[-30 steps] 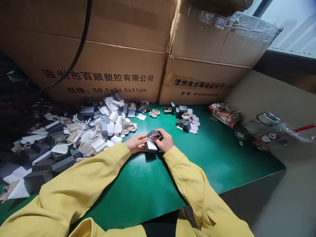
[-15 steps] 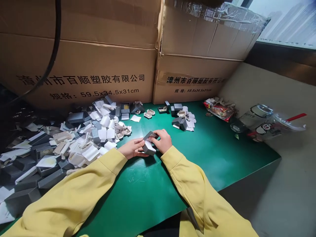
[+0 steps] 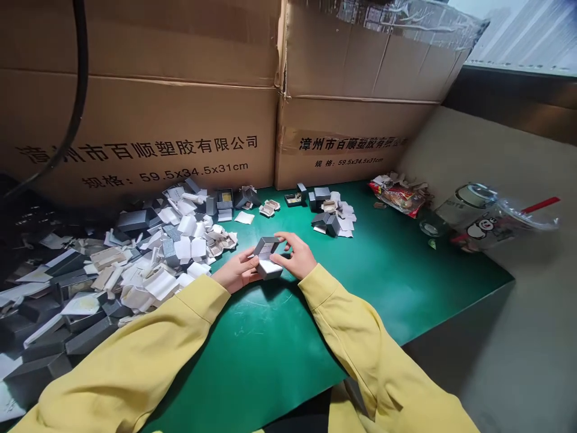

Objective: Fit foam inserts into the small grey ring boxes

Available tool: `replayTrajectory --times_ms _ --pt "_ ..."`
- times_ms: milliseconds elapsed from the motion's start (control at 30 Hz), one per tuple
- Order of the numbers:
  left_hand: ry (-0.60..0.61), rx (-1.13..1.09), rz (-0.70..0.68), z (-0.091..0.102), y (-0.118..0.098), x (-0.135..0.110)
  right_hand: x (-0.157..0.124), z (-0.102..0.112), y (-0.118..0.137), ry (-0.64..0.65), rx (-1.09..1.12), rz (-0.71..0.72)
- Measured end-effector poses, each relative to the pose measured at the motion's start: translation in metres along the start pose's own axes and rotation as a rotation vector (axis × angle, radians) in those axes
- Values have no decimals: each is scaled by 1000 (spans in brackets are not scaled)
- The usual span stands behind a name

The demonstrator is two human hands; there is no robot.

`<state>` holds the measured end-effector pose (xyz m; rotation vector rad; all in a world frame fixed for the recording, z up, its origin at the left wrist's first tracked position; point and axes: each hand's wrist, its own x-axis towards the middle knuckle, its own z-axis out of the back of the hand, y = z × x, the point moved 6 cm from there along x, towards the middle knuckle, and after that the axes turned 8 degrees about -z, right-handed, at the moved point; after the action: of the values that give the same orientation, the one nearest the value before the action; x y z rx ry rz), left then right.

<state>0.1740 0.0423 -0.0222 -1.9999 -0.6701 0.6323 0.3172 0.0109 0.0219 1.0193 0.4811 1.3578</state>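
Note:
A small dark grey hinged jewelry box (image 3: 269,270) with a white inside is held just above the green table (image 3: 252,355), its lid raised. My left hand (image 3: 237,270) grips it from the left side, fingers closed round the edge. From the right, my right hand (image 3: 296,255) has its thumb at the white inside and its fingers at the lid. Left of my hands lies a big heap of white inserts and card pieces (image 3: 157,276), mixed with more grey boxes (image 3: 92,332).
Large cardboard cartons (image 3: 180,120) wall off the back. Behind my hands are an open box (image 3: 296,198), a beige insert (image 3: 269,208) and a cluster of grey boxes and white pieces (image 3: 332,224). A red snack packet (image 3: 401,197) and plastic cups (image 3: 491,225) stand at the right wall.
The jewelry box has turned so its white inside faces me and the lid stands wider. My right fingers have shifted up along the lid. The view has swung slightly.

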Motion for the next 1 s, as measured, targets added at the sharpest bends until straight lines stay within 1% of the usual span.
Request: replayTrajectory --times_ms 133,167,233,267,300,367,433,533,600,733,800,900,1000 --pt "-58 145 -219 5 -9 2 0 2 -1 -53 59 -67" --pt "-74 197 -278 7 -12 2 0 0 -2 -36 90 -89" --pt "-79 326 -379 6 -15 0 0 -11 -3 65 159 -112" --pt "-68 395 -420 5 -17 -1 -1 -16 -4 125 187 -113" --pt "-49 463 -457 2 -17 -3 -3 -21 -4 160 205 -109" --pt "3 545 -517 -4 -17 -7 -5 -24 -4 163 221 -93" --pt "29 584 -562 -8 -18 -11 -9 -25 -3 132 226 -79" --pt "20 599 -597 -10 -20 -15 -13 -23 3 70 225 -37" --pt "6 600 -602 -10 -21 -17 -15 -23 9 60 240 6" --pt "-3 598 -549 -5 -19 -15 -15 -25 14 34 206 44" --pt "12 602 -511 -3 -16 -13 -13 -27 11 8 140 22" --pt "9 615 -480 -1 -14 -10 -11 -29 3 -6 53 -52" --pt "-16 646 -456 0 -16 -8 -9 -31 0 3 28 -86"
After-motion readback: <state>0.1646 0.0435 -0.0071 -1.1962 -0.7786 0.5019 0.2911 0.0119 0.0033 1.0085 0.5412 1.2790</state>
